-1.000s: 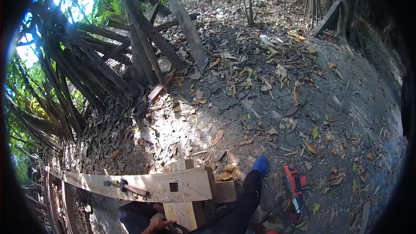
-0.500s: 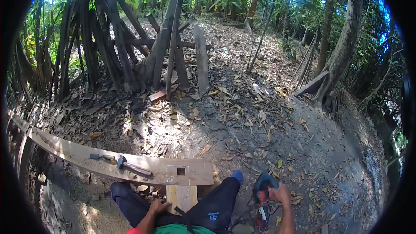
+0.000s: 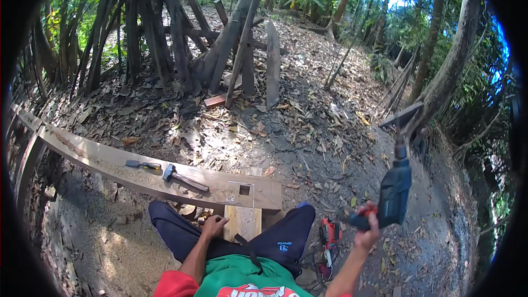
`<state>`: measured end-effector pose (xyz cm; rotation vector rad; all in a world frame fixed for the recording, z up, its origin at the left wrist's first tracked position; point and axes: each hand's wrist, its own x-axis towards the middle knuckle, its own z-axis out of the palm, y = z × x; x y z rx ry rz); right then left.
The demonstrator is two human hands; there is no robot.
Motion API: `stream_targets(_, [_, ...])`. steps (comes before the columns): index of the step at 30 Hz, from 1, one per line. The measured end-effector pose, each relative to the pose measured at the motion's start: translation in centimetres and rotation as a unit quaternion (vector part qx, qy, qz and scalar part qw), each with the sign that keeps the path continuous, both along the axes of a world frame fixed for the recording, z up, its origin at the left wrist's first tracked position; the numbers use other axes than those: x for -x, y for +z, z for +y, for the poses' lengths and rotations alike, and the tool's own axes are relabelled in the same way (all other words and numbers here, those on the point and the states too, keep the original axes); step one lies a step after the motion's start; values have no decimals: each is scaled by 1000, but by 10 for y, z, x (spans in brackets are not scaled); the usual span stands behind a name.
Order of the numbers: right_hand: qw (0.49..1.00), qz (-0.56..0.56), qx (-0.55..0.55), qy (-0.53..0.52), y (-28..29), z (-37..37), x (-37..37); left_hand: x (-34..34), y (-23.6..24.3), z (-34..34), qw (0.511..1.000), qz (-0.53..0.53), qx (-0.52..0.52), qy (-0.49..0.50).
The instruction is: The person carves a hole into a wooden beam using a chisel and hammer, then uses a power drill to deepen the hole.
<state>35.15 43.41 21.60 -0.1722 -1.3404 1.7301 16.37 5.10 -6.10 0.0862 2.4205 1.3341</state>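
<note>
My right hand (image 3: 366,235) grips a dark teal power drill (image 3: 396,191) by its handle, raised at the right with the chuck end pointing up; it is slightly blurred. By my left thigh, my left hand (image 3: 212,226) rests with loosely bent fingers at the left edge of a short pale board (image 3: 243,223). Above that board lies a long thick plank (image 3: 132,174), with a square hole (image 3: 244,189) and pencil lines near its right end. A hammer (image 3: 185,178) and a chisel (image 3: 144,165) with a yellow-and-black handle lie on the plank.
On the ground right of my leg is a red power tool (image 3: 331,234) with a cord. Dark wooden posts (image 3: 165,33) lean together at the back left. An upright board (image 3: 273,66) stands beyond the plank. A tree trunk (image 3: 452,60) rises at the right above leaf litter.
My right hand has lifted the drill off the ground beside the red tool, up and to the right. The view has shifted; my left hand stays by the short board.
</note>
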Motion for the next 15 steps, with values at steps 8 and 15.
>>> stream_targets(8, [874,-161,299,346,-100,-99,2,-22,166,88,811,-155,-564,-23])
stream_targets(15, [868,-287,107,390,-100,-158,-5,-44,176,102,658,-270,-698,86])
